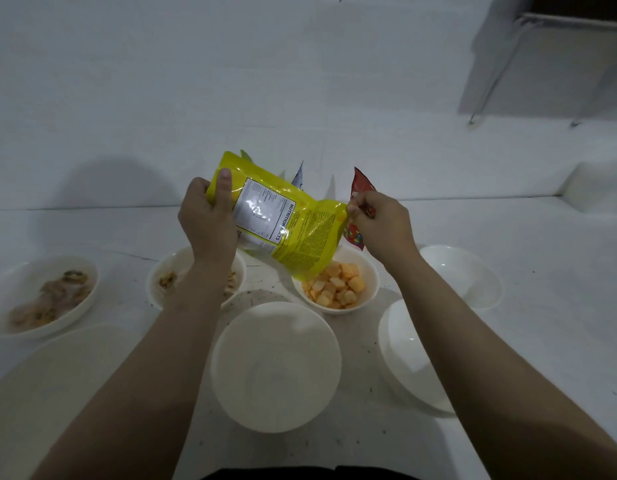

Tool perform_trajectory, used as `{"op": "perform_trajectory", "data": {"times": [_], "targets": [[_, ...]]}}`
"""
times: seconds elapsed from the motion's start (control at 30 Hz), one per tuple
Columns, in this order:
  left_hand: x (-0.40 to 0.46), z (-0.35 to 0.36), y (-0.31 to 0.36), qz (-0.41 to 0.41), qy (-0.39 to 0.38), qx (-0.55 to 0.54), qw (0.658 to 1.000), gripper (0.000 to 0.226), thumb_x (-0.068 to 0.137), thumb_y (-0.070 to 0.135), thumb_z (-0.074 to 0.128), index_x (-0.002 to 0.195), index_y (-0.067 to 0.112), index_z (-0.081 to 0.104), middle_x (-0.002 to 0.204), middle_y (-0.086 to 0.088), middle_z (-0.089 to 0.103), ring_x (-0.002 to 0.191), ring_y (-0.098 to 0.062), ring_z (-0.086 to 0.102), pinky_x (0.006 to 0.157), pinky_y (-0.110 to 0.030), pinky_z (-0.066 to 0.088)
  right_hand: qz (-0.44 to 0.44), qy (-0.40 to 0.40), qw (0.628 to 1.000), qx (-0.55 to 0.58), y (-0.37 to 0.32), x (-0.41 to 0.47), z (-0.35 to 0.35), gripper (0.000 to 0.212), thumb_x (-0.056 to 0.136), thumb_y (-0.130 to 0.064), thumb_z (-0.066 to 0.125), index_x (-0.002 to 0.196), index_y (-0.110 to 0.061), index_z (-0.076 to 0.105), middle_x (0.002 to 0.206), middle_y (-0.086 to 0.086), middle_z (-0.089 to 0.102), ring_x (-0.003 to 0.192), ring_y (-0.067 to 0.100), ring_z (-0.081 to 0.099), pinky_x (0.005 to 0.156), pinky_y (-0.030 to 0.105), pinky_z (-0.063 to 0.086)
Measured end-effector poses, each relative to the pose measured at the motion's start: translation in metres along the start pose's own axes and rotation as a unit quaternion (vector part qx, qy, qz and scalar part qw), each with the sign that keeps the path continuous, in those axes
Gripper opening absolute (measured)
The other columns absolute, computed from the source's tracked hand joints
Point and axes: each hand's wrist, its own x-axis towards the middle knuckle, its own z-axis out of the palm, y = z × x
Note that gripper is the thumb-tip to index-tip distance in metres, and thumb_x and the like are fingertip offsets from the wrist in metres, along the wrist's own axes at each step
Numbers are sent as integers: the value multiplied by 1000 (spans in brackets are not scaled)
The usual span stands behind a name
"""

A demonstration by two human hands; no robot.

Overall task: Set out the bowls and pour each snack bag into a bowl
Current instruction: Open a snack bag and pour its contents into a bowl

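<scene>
Over the bowl of orange cubes (pixel 336 284) | left hand (pixel 205 220) grips yellow bag (pixel 300 230) | right hand (pixel 383 220) pinches its corner

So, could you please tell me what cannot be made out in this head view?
- Yellow bag mouth: faces away, so any flow is unseen.
- Middle bowl contents: left hand and forearm cover them.
- Blue bag: mostly behind the yellow bag.
- Label print: too small.

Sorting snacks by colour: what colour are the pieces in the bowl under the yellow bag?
Orange and pale yellow pieces, clearest in the head view.
</scene>
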Motion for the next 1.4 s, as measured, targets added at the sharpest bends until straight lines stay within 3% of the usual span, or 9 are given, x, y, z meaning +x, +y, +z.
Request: {"op": "perform_trajectory", "data": {"times": [0.27,0.47,0.93,1.2,1.3,1.4], "targets": [[1,3,-1,1,-2,1,1000,46,97,44,53,63,24,28,58,7,34,51,-4,36,54,-16,30,7,16,1000,19,8,-6,5,10,93,-11,58,88,-11,67,82,-5,60,79,15,53,73,27,43],[2,9,4,8,-8,3,1000,47,97,42,54,63,24,28,58,8,32,51,0,37,54,-15,31,-14,11,1000,-24,11,0,5,11,95,-13,56,91,-10,66,86,-5,59,79,11,50,64,2,35],[2,7,1,-5,-2,19,1000,46,97,44,52,63,24,29,59,9,35,52,-2,37,54,-15,31,-21,15,999,-22,10,4,8,10,95,-12,57,91,-12,65,89,-4,62,80,10,51,65,-2,32],[5,-1,-1,-28,9,7,1000,46,97,50,50,64,24,30,62,9,36,56,-5,34,56,-22,32,-32,18,999,14,-1,9,11,12,95,-12,56,85,-16,61,85,-6,60,79,8,52,66,3,36],[5,-5,-4,-45,17,-1,999,46,95,54,49,65,24,31,63,9,36,62,-12,36,59,-29,34,-30,17,998,50,-6,12,16,12,97,-13,54,87,-16,61,85,-1,63,74,12,54,67,21,42],[4,-9,-3,-64,23,-17,998,47,96,53,49,65,23,30,63,9,35,56,-6,34,54,-21,33,-26,7,997,68,-12,13,20,12,98,-16,52,90,-15,60,77,-6,60,66,13,54,61,28,47]]}}
